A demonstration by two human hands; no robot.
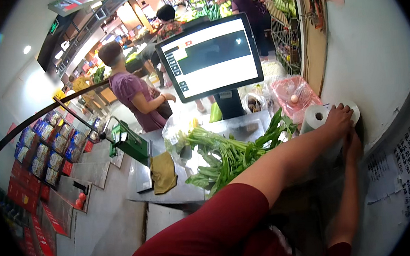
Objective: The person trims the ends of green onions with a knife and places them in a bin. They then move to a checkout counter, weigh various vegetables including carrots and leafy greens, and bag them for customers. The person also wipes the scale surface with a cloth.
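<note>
At the right, against the wall, my left hand (338, 120) lies over the end of a roll of clear plastic bags (353, 112), fingers bent. Just below it is my right hand (351, 143), close to the roll and touching or nearly touching the left; its fingers are mostly hidden. A second plastic bag roll (310, 118) with a dark core stands left of my left hand. Under and beyond my left forearm, a bunch of leafy green vegetables (225, 151) lies on the metal counter (192, 195), its stem end beside clear plastic.
A lit touchscreen monitor (210, 57) stands behind the greens. Left of them are a green bag-neck sealer (128, 141) and a brown cloth (163, 172). A pink plastic-lined basket (292, 94) sits at the back right. A person in purple (135, 90) stands beyond the counter.
</note>
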